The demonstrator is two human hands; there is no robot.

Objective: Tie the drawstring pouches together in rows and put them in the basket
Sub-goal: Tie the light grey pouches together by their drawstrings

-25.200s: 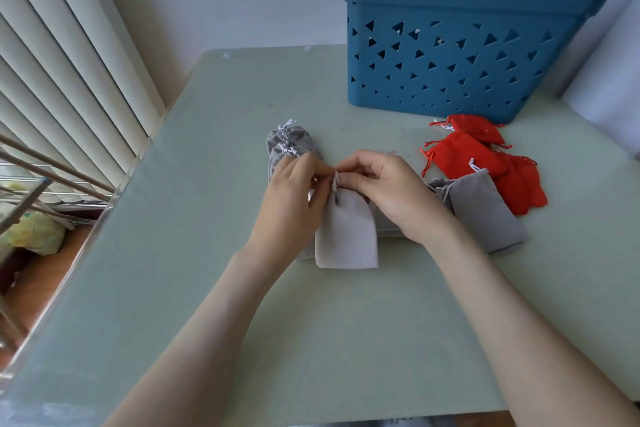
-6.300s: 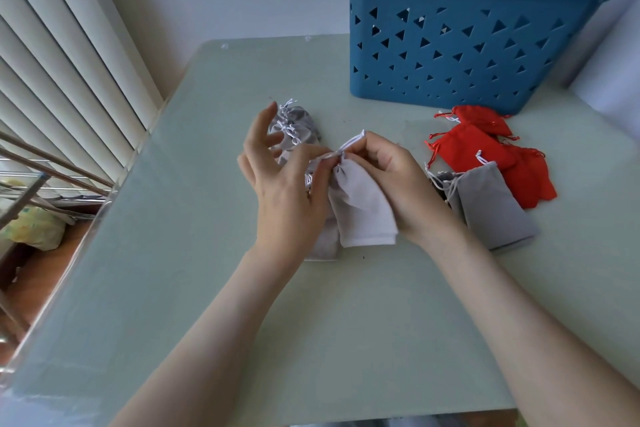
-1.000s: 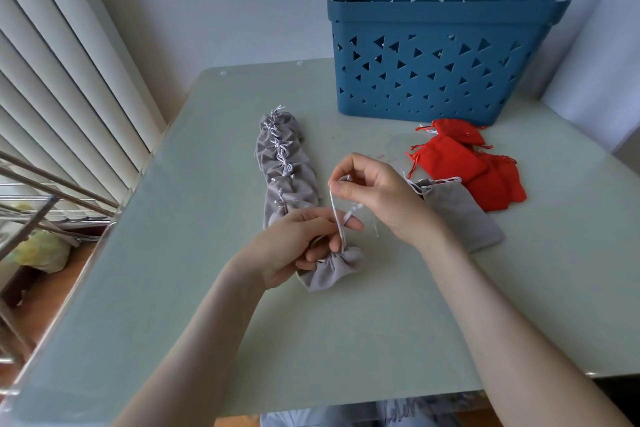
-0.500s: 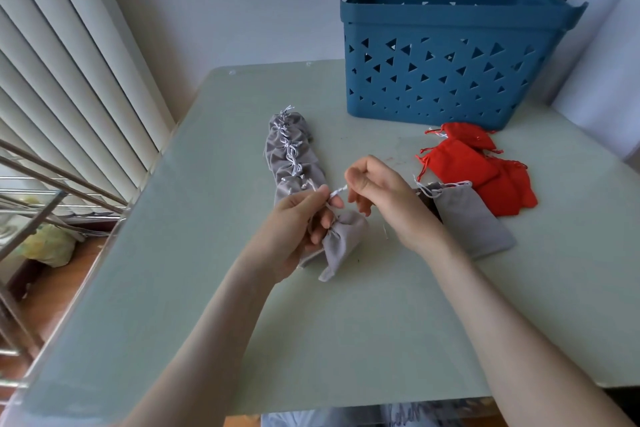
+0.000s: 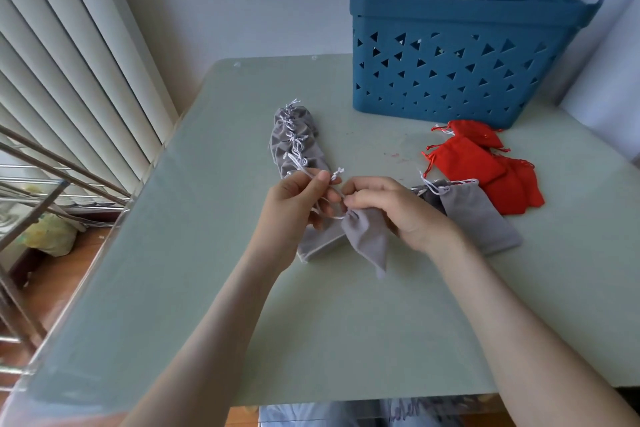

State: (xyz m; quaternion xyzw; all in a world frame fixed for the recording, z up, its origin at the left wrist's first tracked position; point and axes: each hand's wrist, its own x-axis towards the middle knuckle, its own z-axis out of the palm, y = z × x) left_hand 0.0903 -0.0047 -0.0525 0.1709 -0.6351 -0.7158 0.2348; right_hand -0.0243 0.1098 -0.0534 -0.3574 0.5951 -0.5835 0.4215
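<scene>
Centrally, over the pale green table point(image 5: 311, 340), both hands meet at a light grey fabric drawstring pouch point(image 5: 367, 243) whose neck is gathered tight. The left hand point(image 5: 294, 211) pinches a thin white drawstring cord point(image 5: 304, 170) between thumb and forefinger, with its other fingers curled. The right hand point(image 5: 391, 208) curls its fingers round the pouch's bunched neck, and they hide how the cord is caught there. A second grey pouch point(image 5: 317, 243) lies partly under the left hand, so only its lower end shows.

The cord runs up to a row of grey pouches point(image 5: 298, 146) already knotted together on the table beyond the left hand; their number is hard to count. Right of the hands a flat grey pouch point(image 5: 485, 218) lies loose over a darker one that is mostly covered, just beside a heap of red fabric pouches point(image 5: 485, 177).

Behind them stands a blue plastic basket point(image 5: 450, 87) pierced with triangular holes. Its near wall hides the inside, and only pale specks show through the holes. Vertical blinds point(image 5: 69, 62) and a metal rack point(image 5: 41, 191) are cut off at the left edge.
</scene>
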